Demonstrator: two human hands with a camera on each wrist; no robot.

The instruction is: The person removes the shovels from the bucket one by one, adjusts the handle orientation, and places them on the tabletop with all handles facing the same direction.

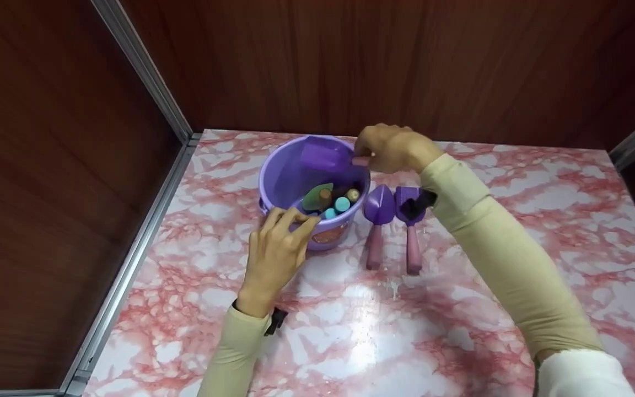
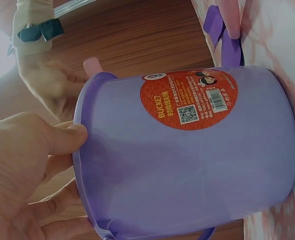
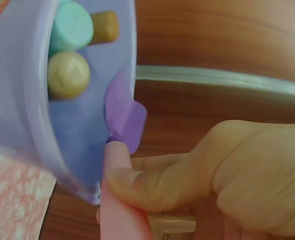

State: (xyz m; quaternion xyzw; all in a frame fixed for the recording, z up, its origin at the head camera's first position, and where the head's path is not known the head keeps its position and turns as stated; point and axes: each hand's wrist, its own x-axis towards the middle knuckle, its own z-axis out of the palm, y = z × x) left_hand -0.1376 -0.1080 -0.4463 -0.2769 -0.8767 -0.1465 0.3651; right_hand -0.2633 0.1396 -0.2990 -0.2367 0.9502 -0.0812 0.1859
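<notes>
A purple bucket (image 2: 187,165) with a red label stands upright on the marbled surface. My left hand (image 1: 278,248) holds its near rim, thumb outside and fingers over the inner side. My right hand (image 1: 397,150) grips the pink handle (image 3: 120,195) of a small purple toy shovel (image 1: 317,157) at the bucket's right rim. The shovel's blade is over the bucket opening. Inside the bucket are a green leaf-shaped piece (image 1: 312,199), a brown handle end (image 1: 325,197), turquoise ends (image 1: 342,204) and a beige rounded end (image 3: 68,75); their lower parts are hidden.
Right of the bucket lie a pointed purple trowel (image 1: 380,205) and a square-bladed purple shovel (image 1: 413,248), both pink-handled. The right wrist's black strap partly covers the latter's blade. Brown wood panels (image 1: 350,66) stand behind and to both sides of the red-and-white surface (image 1: 317,342).
</notes>
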